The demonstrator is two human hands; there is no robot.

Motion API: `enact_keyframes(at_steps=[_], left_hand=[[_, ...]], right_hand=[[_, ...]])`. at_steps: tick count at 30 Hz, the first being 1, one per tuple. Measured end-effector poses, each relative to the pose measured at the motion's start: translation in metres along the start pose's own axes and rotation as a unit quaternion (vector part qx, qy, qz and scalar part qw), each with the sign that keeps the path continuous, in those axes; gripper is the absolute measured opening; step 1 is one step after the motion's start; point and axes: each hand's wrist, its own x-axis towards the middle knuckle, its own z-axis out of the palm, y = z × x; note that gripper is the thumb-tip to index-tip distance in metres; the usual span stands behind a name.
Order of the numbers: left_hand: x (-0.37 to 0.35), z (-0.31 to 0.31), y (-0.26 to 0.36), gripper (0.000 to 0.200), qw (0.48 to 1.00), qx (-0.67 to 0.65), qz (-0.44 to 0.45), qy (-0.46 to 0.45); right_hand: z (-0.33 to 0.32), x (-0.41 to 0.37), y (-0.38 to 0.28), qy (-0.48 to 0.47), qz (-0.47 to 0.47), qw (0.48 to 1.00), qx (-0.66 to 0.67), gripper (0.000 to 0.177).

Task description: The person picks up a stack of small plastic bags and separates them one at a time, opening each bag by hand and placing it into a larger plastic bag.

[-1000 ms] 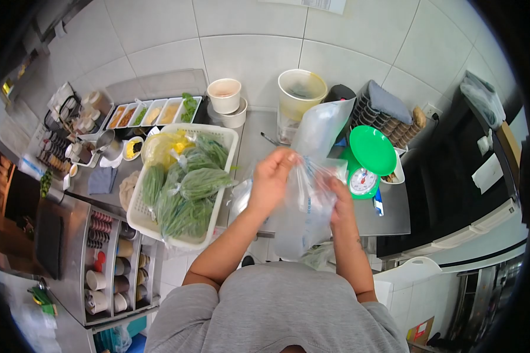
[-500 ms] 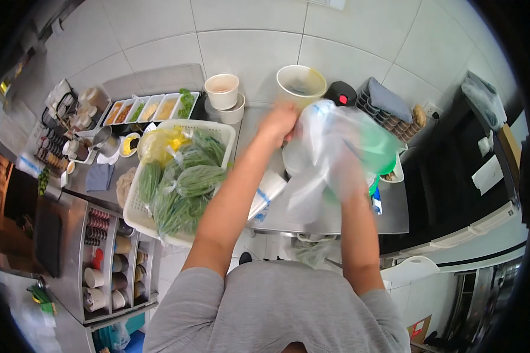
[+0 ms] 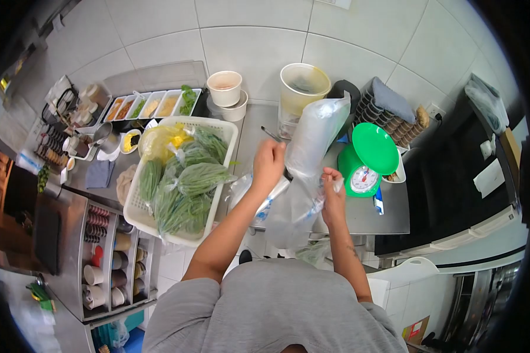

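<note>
A clear plastic bag (image 3: 319, 126) stretches up and away between my hands, its looser part hanging toward the table's front edge. My right hand (image 3: 334, 197) pinches the bag's right edge, fingers curled. On the other side, my left hand (image 3: 269, 165) is closed in a fist against the bag; its fingertips are turned away, so what it grips is hidden. A green kitchen scale (image 3: 362, 170) with a round pan stands just right of the bag. More folded plastic (image 3: 259, 197) lies below my left hand.
Left of my arm, a white basket (image 3: 232, 147) holds bagged green vegetables. Behind stand stacked paper tubs (image 3: 224, 88) and a tall clear container (image 3: 305, 94). Ingredient trays (image 3: 153, 106) line the back left. A grey cloth (image 3: 388, 100) tops stacked dark-patterned items at right.
Both hands have come down toward me. The bag, blurred and covering the scale before, now extends upright between them, and the scale shows. My right hand has moved slightly left.
</note>
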Motion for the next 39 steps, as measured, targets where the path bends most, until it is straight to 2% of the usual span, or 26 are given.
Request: enact_keyframes(at_steps=[2, 5, 6, 9, 12, 15, 18, 21, 24, 25, 26, 27, 28, 30, 31, 32, 33, 35, 36, 38, 39], left_hand=[[-0.021, -0.024, 0.028, 0.034, 0.982, -0.048, -0.056, -0.176], [-0.039, -0.026, 0.039, 0.034, 0.95, -0.138, -0.034, -0.278], [-0.039, -0.029, 0.042, 0.027, 0.932, -0.192, -0.026, -0.305], [-0.033, -0.038, 0.048, 0.024, 0.894, -0.261, -0.051, -0.361], [-0.033, -0.048, 0.054, 0.02, 0.91, -0.257, -0.068, -0.318], [-0.039, -0.048, 0.059, 0.016, 0.948, -0.196, -0.002, -0.249], [-0.045, -0.05, 0.073, 0.014, 0.98, -0.041, 0.1, -0.168], [-0.048, -0.047, 0.072, 0.016, 0.975, 0.077, 0.179, -0.109], [-0.048, -0.049, 0.077, 0.016, 0.981, -0.152, 0.024, -0.12], [-0.043, -0.051, 0.079, 0.015, 0.941, -0.311, -0.02, -0.129], [-0.035, -0.055, 0.08, 0.014, 0.875, -0.461, -0.063, -0.136], [-0.027, -0.061, 0.081, 0.013, 0.783, -0.597, -0.104, -0.141], [-0.021, -0.075, 0.083, 0.009, 0.732, -0.647, -0.091, -0.195], [-0.014, -0.086, 0.103, 0.01, 0.767, -0.599, -0.067, -0.218], [-0.009, -0.09, 0.114, 0.011, 0.784, -0.575, -0.053, -0.228], [-0.002, -0.088, 0.128, 0.012, 0.863, -0.461, 0.018, -0.208], [0.006, -0.086, 0.139, 0.012, 0.891, -0.419, 0.03, -0.174], [0.029, -0.081, 0.158, 0.012, 0.937, -0.329, 0.053, -0.106], [0.047, -0.075, 0.155, 0.012, 0.947, -0.296, -0.002, -0.123], [0.084, -0.046, 0.116, 0.015, 0.955, -0.228, -0.11, -0.153], [0.093, -0.012, 0.068, 0.014, 0.976, -0.137, -0.099, -0.14]], right_hand=[[0.008, -0.014, -0.026, -0.056, -0.032, 0.997, -0.037, 0.033], [0.018, -0.025, -0.051, -0.132, -0.079, 0.987, -0.054, 0.044], [0.02, -0.027, -0.056, -0.155, -0.096, 0.982, -0.054, 0.047], [0.028, -0.028, -0.064, -0.174, -0.096, 0.979, -0.039, 0.056], [0.035, -0.027, -0.063, -0.172, -0.069, 0.983, -0.002, 0.058], [0.04, -0.028, -0.067, -0.157, 0.007, 0.988, 0.014, 0.057], [0.046, -0.025, -0.066, -0.143, 0.127, 0.979, 0.071, 0.044], [0.052, -0.026, -0.065, -0.111, 0.106, 0.982, 0.115, 0.026], [0.053, -0.028, -0.071, -0.096, 0.098, 0.977, 0.165, 0.016], [0.048, -0.027, -0.068, -0.1, 0.095, 0.979, 0.152, 0.015], [0.038, -0.025, -0.062, -0.103, 0.092, 0.981, 0.138, 0.015], [0.03, -0.022, -0.061, -0.107, 0.088, 0.982, 0.125, 0.014], [0.025, -0.016, -0.065, -0.076, 0.089, 0.979, 0.165, 0.014], [0.019, -0.002, -0.076, -0.019, 0.088, 0.966, 0.242, 0.015], [0.029, 0.002, -0.095, -0.029, 0.058, 0.962, 0.264, 0.014], [0.041, 0.006, -0.119, -0.039, 0.029, 0.957, 0.286, 0.014], [0.052, 0.012, -0.139, -0.048, 0.003, 0.95, 0.309, 0.013], [0.068, 0.042, -0.166, -0.064, -0.035, 0.99, 0.116, 0.015], [0.07, 0.051, -0.174, -0.07, -0.053, 0.996, 0.017, 0.016], [0.04, 0.108, -0.098, -0.061, -0.009, 0.985, 0.164, 0.016], [0.03, 0.126, -0.072, -0.057, 0.014, 0.97, 0.235, 0.015]])
